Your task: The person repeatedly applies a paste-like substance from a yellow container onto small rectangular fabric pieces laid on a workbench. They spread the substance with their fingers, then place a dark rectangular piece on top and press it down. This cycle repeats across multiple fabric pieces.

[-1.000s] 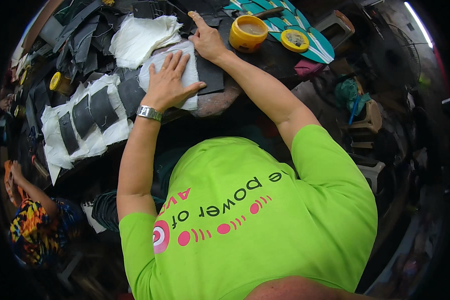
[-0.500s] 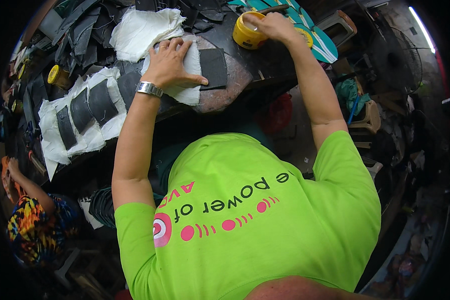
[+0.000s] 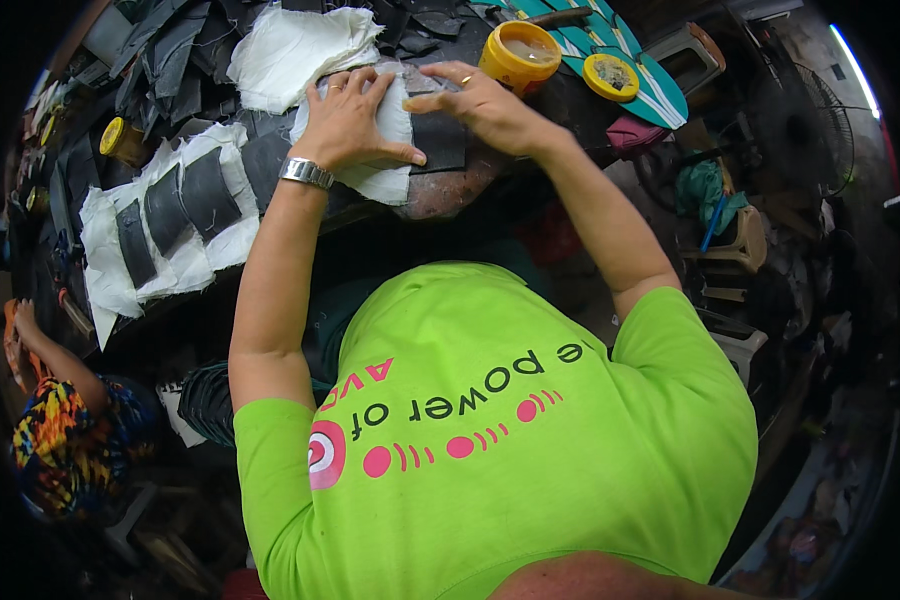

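Note:
My left hand, with a metal watch on its wrist, lies with fingers spread on a piece of white cloth. Its thumb reaches onto a flat black rectangular piece next to the cloth. Over the far part of that black piece is my right hand, thumb and fingers apart, with nothing visible between them. Whether its fingertips touch the piece I cannot tell. Both pieces rest on a brownish slab. Just beyond my right hand, a yellow tub stands uncovered with pale contents.
Left of my hands, black pieces lie on white cloth. Loose white cloth and a heap of black scraps are behind. A yellow lid sits on a green board. Another person is at the lower left.
My right hand has come out of the yellow tub and moved left to the black piece, leaving the tub and lid in plain view. My left hand stays on the cloth.

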The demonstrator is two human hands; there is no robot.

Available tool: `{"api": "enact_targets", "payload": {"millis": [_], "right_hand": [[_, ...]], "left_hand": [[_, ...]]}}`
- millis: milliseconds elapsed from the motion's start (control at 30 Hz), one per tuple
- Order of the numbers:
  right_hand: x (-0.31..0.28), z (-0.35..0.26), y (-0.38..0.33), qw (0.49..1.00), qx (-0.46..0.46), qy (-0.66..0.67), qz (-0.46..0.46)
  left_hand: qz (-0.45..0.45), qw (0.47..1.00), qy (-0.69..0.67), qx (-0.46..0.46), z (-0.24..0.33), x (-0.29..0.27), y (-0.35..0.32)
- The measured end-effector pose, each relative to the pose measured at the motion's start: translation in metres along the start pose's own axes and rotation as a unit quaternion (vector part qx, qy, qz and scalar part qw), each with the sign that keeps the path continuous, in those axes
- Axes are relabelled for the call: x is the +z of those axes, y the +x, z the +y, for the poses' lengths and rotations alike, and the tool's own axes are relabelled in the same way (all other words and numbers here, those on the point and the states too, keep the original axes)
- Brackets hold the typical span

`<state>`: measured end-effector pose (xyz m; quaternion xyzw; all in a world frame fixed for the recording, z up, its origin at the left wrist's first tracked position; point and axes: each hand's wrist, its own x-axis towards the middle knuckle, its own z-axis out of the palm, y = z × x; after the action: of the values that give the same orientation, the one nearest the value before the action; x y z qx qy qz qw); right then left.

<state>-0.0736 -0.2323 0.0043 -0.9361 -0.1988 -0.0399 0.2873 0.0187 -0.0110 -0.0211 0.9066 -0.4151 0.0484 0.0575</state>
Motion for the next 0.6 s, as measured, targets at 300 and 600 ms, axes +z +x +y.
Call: {"api": "enact_targets", "payload": {"millis": [300,600], "right_hand": [[0.048,0.019,0.010,0.944,0.042,-0.326,-0.022],[0.038,0.016,-0.010,0.959,-0.046,-0.278,-0.040]], "left_hand": [[-0.029,0.988,-0.152,0.014,-0.029,-0.002,0.001],[-0.037,0.973,-0.218,0.062,-0.056,0.015,0.002]]}}
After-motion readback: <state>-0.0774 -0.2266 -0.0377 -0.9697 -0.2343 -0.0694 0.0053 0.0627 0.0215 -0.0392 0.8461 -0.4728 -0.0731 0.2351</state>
